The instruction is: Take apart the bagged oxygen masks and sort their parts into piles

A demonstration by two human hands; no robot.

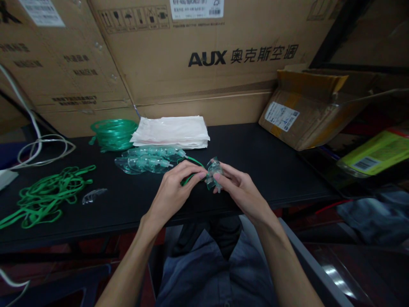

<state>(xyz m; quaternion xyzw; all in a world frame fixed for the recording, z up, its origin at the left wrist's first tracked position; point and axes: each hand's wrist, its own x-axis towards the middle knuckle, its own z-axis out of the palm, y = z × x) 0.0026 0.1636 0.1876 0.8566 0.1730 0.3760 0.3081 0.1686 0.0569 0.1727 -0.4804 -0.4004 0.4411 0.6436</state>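
Observation:
My right hand [238, 183] is closed around a small clear-green oxygen mask [214, 170], held just above the front part of the black table. My left hand [179, 183] pinches a thin green elastic strap [196, 161] at the mask's left side. Part of the strap loops behind the left fingers, so its end at the mask is hidden. Left of my hands lie several more clear-green masks [143, 162] in two rows. Farther left is a tangled heap of green elastic straps [54, 194], with small clear plastic pieces [94, 195] beside it.
Behind the masks lie a stack of white packets [171, 132] and a coil of green tubing [113, 133]. Large cardboard boxes [204, 81] form a wall at the table's back. An opened carton [297, 115] leans at the right, near a yellow-green package [377, 151]. White cables [40, 147] hang at left.

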